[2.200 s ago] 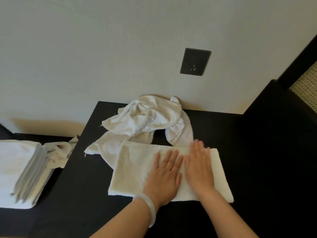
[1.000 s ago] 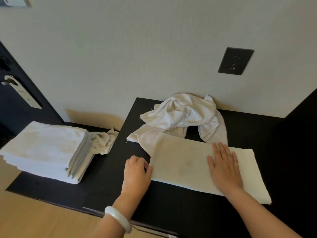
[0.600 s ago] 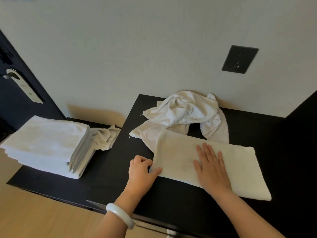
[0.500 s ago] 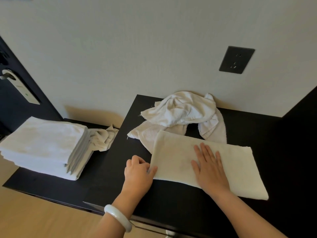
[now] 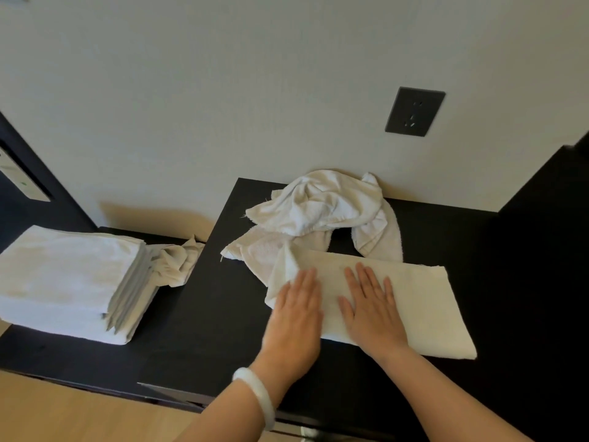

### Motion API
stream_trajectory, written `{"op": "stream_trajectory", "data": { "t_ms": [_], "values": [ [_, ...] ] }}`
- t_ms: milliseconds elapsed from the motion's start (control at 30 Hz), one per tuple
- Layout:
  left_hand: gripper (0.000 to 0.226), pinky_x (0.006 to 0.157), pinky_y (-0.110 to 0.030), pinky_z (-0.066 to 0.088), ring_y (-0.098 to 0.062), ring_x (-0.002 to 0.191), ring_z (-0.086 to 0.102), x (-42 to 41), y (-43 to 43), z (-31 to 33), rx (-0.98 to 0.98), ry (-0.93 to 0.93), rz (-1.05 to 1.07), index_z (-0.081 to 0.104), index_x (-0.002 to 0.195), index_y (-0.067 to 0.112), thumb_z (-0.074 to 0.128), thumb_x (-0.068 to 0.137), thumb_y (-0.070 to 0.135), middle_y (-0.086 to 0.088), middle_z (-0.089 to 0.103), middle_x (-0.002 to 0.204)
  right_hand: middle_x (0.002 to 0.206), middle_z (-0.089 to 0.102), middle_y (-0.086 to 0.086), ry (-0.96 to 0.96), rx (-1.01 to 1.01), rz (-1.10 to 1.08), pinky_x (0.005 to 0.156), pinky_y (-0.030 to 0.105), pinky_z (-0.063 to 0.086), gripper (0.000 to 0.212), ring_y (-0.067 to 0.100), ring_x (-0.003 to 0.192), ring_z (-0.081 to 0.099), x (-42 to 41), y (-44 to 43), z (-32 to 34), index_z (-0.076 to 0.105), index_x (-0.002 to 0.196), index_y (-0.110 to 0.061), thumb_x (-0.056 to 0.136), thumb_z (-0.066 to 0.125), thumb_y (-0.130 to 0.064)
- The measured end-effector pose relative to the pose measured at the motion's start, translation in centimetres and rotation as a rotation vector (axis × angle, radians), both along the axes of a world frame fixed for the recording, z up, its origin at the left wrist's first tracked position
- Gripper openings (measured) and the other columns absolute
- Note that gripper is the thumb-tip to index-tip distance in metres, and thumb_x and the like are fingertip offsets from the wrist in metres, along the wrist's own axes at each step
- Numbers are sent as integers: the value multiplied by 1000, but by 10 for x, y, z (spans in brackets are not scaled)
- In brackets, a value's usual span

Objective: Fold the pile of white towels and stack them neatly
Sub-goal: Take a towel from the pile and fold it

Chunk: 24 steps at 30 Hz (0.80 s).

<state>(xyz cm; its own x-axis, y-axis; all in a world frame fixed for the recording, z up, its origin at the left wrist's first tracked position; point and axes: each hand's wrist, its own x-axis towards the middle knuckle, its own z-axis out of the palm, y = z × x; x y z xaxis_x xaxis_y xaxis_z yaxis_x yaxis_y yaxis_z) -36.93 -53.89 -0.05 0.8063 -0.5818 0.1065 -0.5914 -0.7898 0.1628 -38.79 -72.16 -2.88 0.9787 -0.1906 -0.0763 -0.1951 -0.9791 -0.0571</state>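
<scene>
On a black table (image 5: pixel 207 330) by a pale wall (image 5: pixel 223 106) with a dark socket (image 5: pixel 414 111), the left hand (image 5: pixel 294 317) and right hand (image 5: pixel 373 311) lie flat, fingers straight, on a folded towel (image 5: pixel 424 301), with a messy pile (image 5: pixel 322 205) behind it and a neat stack (image 5: pixel 63 279) far left.

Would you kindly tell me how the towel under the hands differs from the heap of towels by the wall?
The folded towel lies flat as a long, smooth strip; the heap is crumpled and bunched up. The folded towel is nearer the person, with the left hand and right hand flat on it; the heap sits untouched against the wall. Both are white cloth on the black table.
</scene>
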Motion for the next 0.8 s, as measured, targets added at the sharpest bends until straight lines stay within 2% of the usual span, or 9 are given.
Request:
{"op": "stream_trajectory", "data": {
  "t_ms": [100,167,200,267,333,433,567,667,800],
  "values": [
    [66,123,-47,7,-28,152,3,1,-40,0,128,31,-138,15,155,4,15,93,29,-14,7,163,162,21,8,29,-46,0,118,48,6,73,21,150,21,-1,-2,-2,19,154,-17,91,24,-54],
    [72,120,-47,-14,-26,150,-15,1,-53,-5,246,17,-195,-4,155,6,-2,89,35,-12,-12,162,163,16,9,52,-65,19,118,48,4,77,22,150,17,-1,-4,-6,19,155,-14,89,31,-51],
    [73,119,-48,-16,-26,150,-16,2,-53,-12,230,35,-179,-5,155,8,-6,88,38,-10,-11,163,164,14,8,39,-48,15,119,46,0,73,21,151,14,-2,-5,-7,19,156,-15,92,28,-48],
    [67,120,-52,-6,-25,152,-5,9,-40,-22,169,69,-99,8,157,16,1,96,43,-7,3,165,165,10,2,-31,21,9,119,40,-8,66,16,152,8,-3,-8,-5,17,157,-19,96,12,-43],
    [61,118,-49,0,-22,152,1,19,-15,-30,142,66,-35,14,157,23,11,102,47,-4,8,165,163,-7,-5,-76,63,9,121,35,-13,69,11,152,-6,-9,-15,-3,1,157,-24,92,-3,-47],
    [62,121,-39,-11,-16,150,-17,31,21,-26,82,63,19,-3,157,26,3,99,48,1,-14,164,159,-24,-9,-36,58,-72,122,35,-15,71,8,149,-22,-30,-40,0,-17,153,-31,87,-11,-54],
    [66,119,-35,-20,-17,146,-29,32,41,-22,93,116,72,-18,153,30,-12,91,51,6,-32,158,165,-18,-4,65,9,-255,123,42,-12,65,11,148,-23,-52,-69,7,-22,152,-30,97,3,-54],
    [64,118,-49,0,-29,151,6,35,25,-13,159,-37,93,26,154,15,14,96,40,-11,10,164,166,-13,0,102,-9,-369,121,49,-15,67,19,152,-17,-42,-60,21,-15,156,-24,101,8,-54],
    [59,118,-47,4,-27,151,9,36,-38,-2,109,-17,-71,25,152,9,22,99,33,-11,15,162,167,-5,0,-20,76,-71,117,41,-19,71,16,152,-11,-6,-12,25,-4,158,-22,92,-4,-51]
  ]
}}
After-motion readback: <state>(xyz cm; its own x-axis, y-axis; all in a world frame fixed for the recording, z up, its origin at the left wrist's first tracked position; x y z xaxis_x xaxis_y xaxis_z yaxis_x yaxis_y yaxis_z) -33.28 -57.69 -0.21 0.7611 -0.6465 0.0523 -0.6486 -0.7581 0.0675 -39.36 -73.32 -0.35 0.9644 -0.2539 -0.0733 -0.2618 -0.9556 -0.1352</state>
